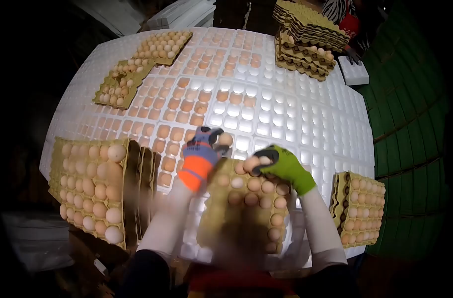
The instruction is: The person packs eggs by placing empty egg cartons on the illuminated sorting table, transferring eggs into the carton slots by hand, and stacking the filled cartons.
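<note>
- White foam trays [281, 107] lie edge to edge.
- One egg [226, 139] is pinched by the left hand [201, 145], above the foam.
- Pale eggs [251, 163] are clasped by the right hand [282, 168] over a part-filled pulp tray [209, 223].
- Loaded cartons [359, 211] flank both sides.

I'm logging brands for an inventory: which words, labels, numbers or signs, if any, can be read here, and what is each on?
No text can be read for certain.
Left glove: small dark marking on the back, too small and blurred to read.
Right glove: no lettering I can make out.
Cardboard egg tray and white moulded trays: none legible.
</note>
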`<state>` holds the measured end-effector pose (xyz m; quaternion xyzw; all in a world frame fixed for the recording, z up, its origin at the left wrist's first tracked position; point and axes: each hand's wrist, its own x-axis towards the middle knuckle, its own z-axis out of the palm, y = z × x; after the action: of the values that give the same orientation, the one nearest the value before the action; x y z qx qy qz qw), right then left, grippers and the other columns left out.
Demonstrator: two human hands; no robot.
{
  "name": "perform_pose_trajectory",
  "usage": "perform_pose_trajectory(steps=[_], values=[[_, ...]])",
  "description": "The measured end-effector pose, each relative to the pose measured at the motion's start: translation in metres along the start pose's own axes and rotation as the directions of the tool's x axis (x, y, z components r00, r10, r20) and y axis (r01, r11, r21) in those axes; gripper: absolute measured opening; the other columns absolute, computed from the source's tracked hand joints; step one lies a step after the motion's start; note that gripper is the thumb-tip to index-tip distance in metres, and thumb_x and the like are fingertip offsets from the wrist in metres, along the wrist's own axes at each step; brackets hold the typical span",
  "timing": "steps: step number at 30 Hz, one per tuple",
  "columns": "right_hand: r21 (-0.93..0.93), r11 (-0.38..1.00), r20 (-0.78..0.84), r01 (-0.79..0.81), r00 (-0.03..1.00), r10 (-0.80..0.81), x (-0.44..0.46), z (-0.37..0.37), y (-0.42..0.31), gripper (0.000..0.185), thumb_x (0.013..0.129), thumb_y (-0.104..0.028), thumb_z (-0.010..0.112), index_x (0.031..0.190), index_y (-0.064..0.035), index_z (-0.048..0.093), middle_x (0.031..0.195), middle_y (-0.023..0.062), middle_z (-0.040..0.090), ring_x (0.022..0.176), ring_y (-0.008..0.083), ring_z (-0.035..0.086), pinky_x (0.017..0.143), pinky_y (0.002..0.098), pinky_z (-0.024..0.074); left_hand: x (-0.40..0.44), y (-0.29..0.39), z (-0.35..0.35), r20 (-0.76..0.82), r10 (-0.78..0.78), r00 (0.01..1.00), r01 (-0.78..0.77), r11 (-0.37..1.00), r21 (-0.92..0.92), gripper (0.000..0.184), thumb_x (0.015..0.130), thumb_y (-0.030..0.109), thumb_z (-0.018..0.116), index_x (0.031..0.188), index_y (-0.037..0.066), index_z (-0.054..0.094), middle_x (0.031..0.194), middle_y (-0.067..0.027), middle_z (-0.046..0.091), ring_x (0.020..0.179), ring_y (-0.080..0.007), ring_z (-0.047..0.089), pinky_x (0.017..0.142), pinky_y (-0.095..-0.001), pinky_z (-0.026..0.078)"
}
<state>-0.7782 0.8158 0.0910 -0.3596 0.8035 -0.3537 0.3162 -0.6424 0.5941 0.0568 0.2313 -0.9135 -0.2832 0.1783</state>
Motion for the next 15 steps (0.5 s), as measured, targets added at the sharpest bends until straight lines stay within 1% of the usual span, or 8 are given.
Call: perform_pose_trajectory(steps=[1, 2, 3, 5, 6, 11, 12, 15], values=[[-0.134, 0.991, -0.105, -0.008, 0.994, -0.006, 0.043, 0.005, -0.002, 0.047, 0.077, -0.042, 0.078, 0.117, -0.018, 0.069, 0.11, 0.0092, 0.066, 0.102, 0.0266, 0.065, 0.085, 0.0395, 0.0534, 0.033, -0.017, 0.013, -0.034, -0.05, 0.998, 0.049, 0.998, -0.034, 0.046, 0.076, 0.032, 0.081, 0.117, 0.015, 0.069, 0.111, -0.0103, 0.064, 0.099, -0.0309, 0.065, 0.085, -0.0393, 0.053], [-0.278, 0.961, -0.235, 0.005, 0.969, -0.073, 0.089, 0.015, 0.008, 0.047, 0.077, -0.043, 0.076, 0.116, -0.017, 0.069, 0.111, 0.0098, 0.064, 0.102, 0.0272, 0.064, 0.083, 0.041, 0.0533, 0.069, -0.031, 0.028, -0.068, -0.09, 0.994, 0.1, 0.985, 0.144, 0.046, 0.076, 0.031, 0.081, 0.118, 0.018, 0.069, 0.118, -0.0107, 0.062, 0.1, -0.0315, 0.065, 0.085, -0.04, 0.053], [-0.419, 0.908, -0.349, -0.004, 0.924, -0.158, 0.132, 0.024, 0.016, 0.047, 0.078, -0.044, 0.075, 0.115, -0.016, 0.069, 0.113, 0.0104, 0.062, 0.101, 0.0279, 0.064, 0.081, 0.0425, 0.0532, 0.093, -0.025, 0.03, -0.033, -0.179, 0.983, 0.182, 0.964, 0.196, 0.046, 0.077, 0.033, 0.079, 0.12, 0.021, 0.067, 0.123, -0.0106, 0.059, 0.101, -0.0312, 0.065, 0.086, -0.0413, 0.053], [-0.548, 0.831, -0.422, -0.094, 0.889, -0.177, 0.181, 0.039, 0.009, 0.041, 0.082, -0.041, 0.069, 0.115, -0.0177, 0.068, 0.114, 0.0114, 0.06, 0.099, 0.0299, 0.064, 0.077, 0.044, 0.0526, 0.133, -0.033, 0.049, 0.084, -0.241, 0.967, 0.196, 0.913, 0.359, 0.046, 0.08, 0.035, 0.075, 0.123, 0.022, 0.066, 0.123, -0.0107, 0.059, 0.101, -0.0313, 0.065, 0.085, -0.0425, 0.053], [-0.655, 0.731, -0.336, -0.193, 0.94, -0.053, 0.195, 0.041, 0.002, 0.038, 0.086, -0.038, 0.064, 0.119, -0.0178, 0.066, 0.116, 0.0125, 0.059, 0.101, 0.0306, 0.064, 0.078, 0.0431, 0.0522, 0.137, -0.04, 0.058, 0.088, -0.239, 0.967, 0.194, 0.914, 0.355, 0.046, 0.08, 0.035, 0.075, 0.123, 0.022, 0.066, 0.123, -0.0107, 0.059, 0.101, -0.0313, 0.065, 0.085, -0.0425, 0.053], [-0.424, 0.9, -0.396, -0.104, 0.915, -0.081, 0.212, 0.037, 0.052, 0.042, 0.087, -0.03, 0.063, 0.128, -0.0203, 0.061, 0.118, 0.0113, 0.06, 0.101, 0.0305, 0.064, 0.083, 0.043, 0.052, 0.111, -0.069, 0.092, -0.01, 0.068, 0.998, -0.065, 0.98, 0.191, 0.043, 0.082, 0.032, 0.07, 0.124, 0.024, 0.065, 0.123, -0.0089, 0.063, 0.103, -0.0317, 0.065, 0.086, -0.0438, 0.053], [-0.38, 0.922, -0.404, -0.078, 0.91, -0.089, 0.204, 0.037, 0.057, 0.042, 0.087, -0.028, 0.063, 0.129, -0.0212, 0.061, 0.117, 0.0108, 0.061, 0.101, 0.0304, 0.065, 0.085, 0.0425, 0.0519, 0.107, -0.071, 0.091, 0.104, -0.001, 0.995, -0.02, 0.979, 0.204, 0.042, 0.083, 0.031, 0.069, 0.124, 0.025, 0.065, 0.122, -0.008, 0.065, 0.103, -0.0314, 0.065, 0.086, -0.0437, 0.053], [-0.314, 0.949, -0.494, 0.005, 0.853, -0.168, 0.188, 0.033, 0.052, 0.041, 0.089, -0.027, 0.063, 0.129, -0.0198, 0.061, 0.115, 0.0104, 0.062, 0.102, 0.0298, 0.065, 0.087, 0.0412, 0.0514, 0.107, -0.069, 0.094, 0.04, 0.034, 0.999, -0.044, 0.959, 0.281, 0.042, 0.084, 0.03, 0.068, 0.126, 0.024, 0.064, 0.122, -0.0081, 0.065, 0.103, -0.0322, 0.065, 0.086, -0.0428, 0.052]])
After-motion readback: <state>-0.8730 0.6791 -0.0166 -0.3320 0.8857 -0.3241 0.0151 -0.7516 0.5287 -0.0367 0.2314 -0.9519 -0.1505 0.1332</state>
